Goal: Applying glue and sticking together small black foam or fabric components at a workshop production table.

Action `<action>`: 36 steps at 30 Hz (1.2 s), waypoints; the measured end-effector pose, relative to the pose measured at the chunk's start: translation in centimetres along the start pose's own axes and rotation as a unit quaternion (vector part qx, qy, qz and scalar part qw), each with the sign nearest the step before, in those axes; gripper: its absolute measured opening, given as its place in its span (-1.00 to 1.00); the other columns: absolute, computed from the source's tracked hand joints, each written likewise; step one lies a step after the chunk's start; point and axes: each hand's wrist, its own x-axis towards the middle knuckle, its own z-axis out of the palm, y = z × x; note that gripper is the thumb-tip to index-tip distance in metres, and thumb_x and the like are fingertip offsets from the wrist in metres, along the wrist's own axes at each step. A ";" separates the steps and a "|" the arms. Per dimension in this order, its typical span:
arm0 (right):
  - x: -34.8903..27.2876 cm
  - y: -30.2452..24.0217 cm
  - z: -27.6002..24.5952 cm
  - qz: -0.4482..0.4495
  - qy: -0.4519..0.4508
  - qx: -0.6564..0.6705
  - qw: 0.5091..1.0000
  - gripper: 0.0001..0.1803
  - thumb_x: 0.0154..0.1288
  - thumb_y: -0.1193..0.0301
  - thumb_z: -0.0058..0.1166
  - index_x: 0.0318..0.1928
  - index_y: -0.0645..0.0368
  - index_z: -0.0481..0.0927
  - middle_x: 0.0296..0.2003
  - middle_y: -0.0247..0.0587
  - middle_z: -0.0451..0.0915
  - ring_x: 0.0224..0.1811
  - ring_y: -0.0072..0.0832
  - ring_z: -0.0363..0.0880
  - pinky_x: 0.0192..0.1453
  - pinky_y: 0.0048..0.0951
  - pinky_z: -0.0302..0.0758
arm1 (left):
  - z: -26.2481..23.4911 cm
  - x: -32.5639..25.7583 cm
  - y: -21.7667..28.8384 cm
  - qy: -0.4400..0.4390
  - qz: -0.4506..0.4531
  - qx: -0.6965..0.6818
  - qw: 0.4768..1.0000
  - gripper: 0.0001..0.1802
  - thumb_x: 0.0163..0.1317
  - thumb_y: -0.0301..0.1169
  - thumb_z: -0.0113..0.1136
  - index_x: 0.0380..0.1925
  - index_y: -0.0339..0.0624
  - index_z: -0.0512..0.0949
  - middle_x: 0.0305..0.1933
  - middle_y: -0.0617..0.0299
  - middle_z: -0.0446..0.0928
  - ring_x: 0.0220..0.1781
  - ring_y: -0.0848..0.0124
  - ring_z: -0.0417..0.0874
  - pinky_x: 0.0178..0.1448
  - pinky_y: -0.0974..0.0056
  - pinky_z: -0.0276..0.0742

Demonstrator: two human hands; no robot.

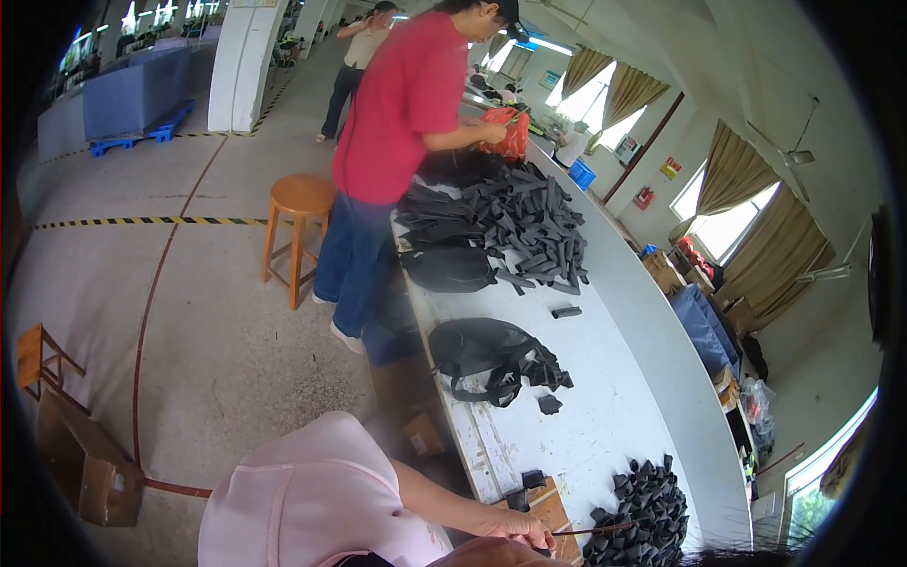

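At the lower edge my left hand [529,531] is bent over the table with its fingers closed. What lies inside them is mostly hidden, though a bit of something dark shows beneath. My right hand [515,556] is close beside it, largely cut off by the frame, so its fingers cannot be read. From where the hands meet, a thin brown rod [590,530] sticks out over a heap of small black folded pieces [652,501]. Under the hands is a brown board [546,499], with a few loose black pieces [525,489] by its far edge.
A black mesh-like bag [482,354] lies farther along the white table [614,378]. Beyond it are a large pile of dark rolled pieces [534,222] and flat black bags [449,269]. A co-worker in red [392,113] stands there, near a wooden stool [300,203]. Cardboard boxes [109,482] sit left.
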 end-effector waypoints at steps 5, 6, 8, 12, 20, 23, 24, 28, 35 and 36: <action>6.0 0.7 -6.9 0.052 -0.372 -0.143 0.916 -0.62 0.12 0.29 0.07 -0.10 0.25 0.38 -0.31 -0.28 0.48 -0.39 -0.52 0.46 -0.44 -0.59 0.38 | -2.4 0.1 -0.3 -0.006 -0.034 0.000 0.999 -0.84 0.04 -0.55 0.04 -0.31 -0.23 0.43 -0.54 0.35 0.36 -0.77 0.67 0.15 -0.72 0.56 0.00; 2.3 3.5 -4.9 -0.001 -0.033 0.106 0.994 -0.83 0.13 0.45 0.05 -0.28 0.25 0.44 -0.46 -0.33 0.47 -0.57 -0.59 0.40 -0.59 -0.62 0.33 | -3.0 0.1 -0.3 -0.002 -0.043 -0.002 0.999 -0.84 0.06 -0.54 0.05 -0.30 -0.23 0.43 -0.56 0.36 0.35 -0.76 0.68 0.16 -0.72 0.56 0.01; 2.5 3.6 -4.4 0.038 0.030 0.102 0.994 -0.91 0.18 0.49 -0.03 -0.43 0.23 0.45 -0.56 -0.38 0.42 -0.56 -0.65 0.36 -0.51 -0.63 0.32 | -4.0 0.0 -0.3 0.035 -0.046 -0.006 0.998 -0.84 0.07 -0.51 0.07 -0.30 -0.19 0.45 -0.58 0.38 0.36 -0.74 0.68 0.22 -0.71 0.56 0.04; 3.0 3.0 -5.3 0.023 -0.013 0.096 0.995 -0.85 0.18 0.38 0.03 -0.42 0.20 0.43 -0.59 -0.36 0.41 -0.62 -0.67 0.31 -0.56 -0.67 0.26 | -3.0 0.5 1.4 0.028 -0.038 0.013 0.999 -0.86 0.10 -0.50 0.05 -0.31 -0.21 0.49 -0.53 0.32 0.44 -0.70 0.63 0.29 -0.65 0.55 0.16; 4.5 -8.5 -2.3 -0.111 0.072 -0.062 0.989 -0.82 0.18 0.35 0.04 -0.49 0.16 0.46 -0.63 -0.49 0.36 -0.64 -0.78 0.21 -0.57 -0.73 0.11 | 5.7 5.0 7.1 -0.035 0.091 0.015 0.995 -0.85 0.15 -0.57 -0.03 -0.26 -0.21 0.43 -0.54 0.29 0.44 -0.76 0.66 0.21 -0.66 0.53 0.13; 6.9 -10.6 -2.3 -0.128 0.058 -0.057 0.988 -0.81 0.19 0.35 0.03 -0.49 0.17 0.46 -0.64 -0.49 0.36 -0.64 -0.79 0.19 -0.58 -0.74 0.10 | 6.7 6.7 8.5 -0.050 0.117 -0.032 0.991 -0.83 0.14 -0.58 -0.05 -0.23 -0.23 0.41 -0.55 0.28 0.43 -0.78 0.65 0.20 -0.66 0.53 0.14; 8.0 -10.8 -2.6 -0.115 0.036 -0.025 0.992 -0.81 0.20 0.34 0.03 -0.49 0.17 0.46 -0.64 -0.49 0.35 -0.64 -0.79 0.19 -0.58 -0.74 0.09 | 6.5 7.0 8.8 -0.050 0.117 -0.030 0.991 -0.83 0.14 -0.58 -0.05 -0.23 -0.23 0.41 -0.55 0.28 0.43 -0.78 0.65 0.20 -0.66 0.53 0.14; 10.1 -8.4 -5.1 -0.052 0.001 0.013 0.999 -0.79 0.21 0.32 0.01 -0.50 0.14 0.43 -0.66 -0.53 0.30 -0.63 -0.77 0.16 -0.59 -0.73 0.07 | 4.2 8.2 8.4 0.019 0.061 -0.062 0.996 -0.78 0.11 -0.61 -0.07 -0.20 -0.25 0.38 -0.58 0.29 0.40 -0.78 0.66 0.19 -0.67 0.54 0.13; 10.4 -8.0 -5.8 -0.040 -0.003 0.022 0.999 -0.78 0.21 0.31 0.01 -0.51 0.13 0.42 -0.66 -0.53 0.28 -0.64 -0.76 0.13 -0.57 -0.72 0.07 | 4.1 8.8 8.3 0.034 0.088 0.056 0.994 -0.76 0.12 -0.56 -0.01 -0.16 -0.28 0.37 -0.48 0.25 0.44 -0.67 0.64 0.32 -0.59 0.55 0.24; 10.6 -8.1 -5.6 -0.038 -0.001 0.014 0.999 -0.79 0.21 0.32 0.01 -0.50 0.14 0.42 -0.65 -0.53 0.30 -0.64 -0.76 0.13 -0.57 -0.72 0.08 | 4.3 8.8 7.9 0.081 0.197 0.233 0.949 -0.74 0.12 -0.55 0.00 -0.14 -0.29 0.37 -0.43 0.23 0.45 -0.55 0.59 0.39 -0.49 0.52 0.32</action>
